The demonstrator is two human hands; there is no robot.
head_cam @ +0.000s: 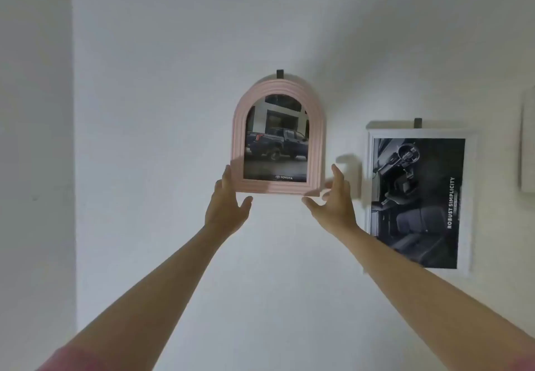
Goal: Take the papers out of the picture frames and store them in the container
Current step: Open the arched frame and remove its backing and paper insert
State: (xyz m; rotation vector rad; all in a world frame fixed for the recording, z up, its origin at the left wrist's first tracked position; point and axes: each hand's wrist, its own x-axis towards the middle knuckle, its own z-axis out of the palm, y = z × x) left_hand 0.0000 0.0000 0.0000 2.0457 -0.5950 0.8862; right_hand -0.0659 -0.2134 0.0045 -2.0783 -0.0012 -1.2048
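Pink sleeve edges (72,356) show at the bottom corners, and from them two bare forearms reach up and forward toward a white wall (173,81). At the end of them, the left hand (227,205) has its fingers straight and spread, the fingertips lying against the lower left edge of a pink arched frame (278,136) while the thumb points out under the frame's bottom rail; this grip is spread, not pinching. The right hand (333,199) is also spread, with fingers loosely bent, its fingertips just at the frame's lower right corner; whether they touch cannot be told because of blur. The pink frame hangs on the wall from a dark hook (280,73) and holds a paper (276,144) showing a dark pickup truck with the word TOYOTA at its foot. To the right, well apart, a white rectangular frame (419,199) hangs from a second hook (417,122), holding a dark print of a car interior (417,202) marked ROBUST SIMPLICITY.
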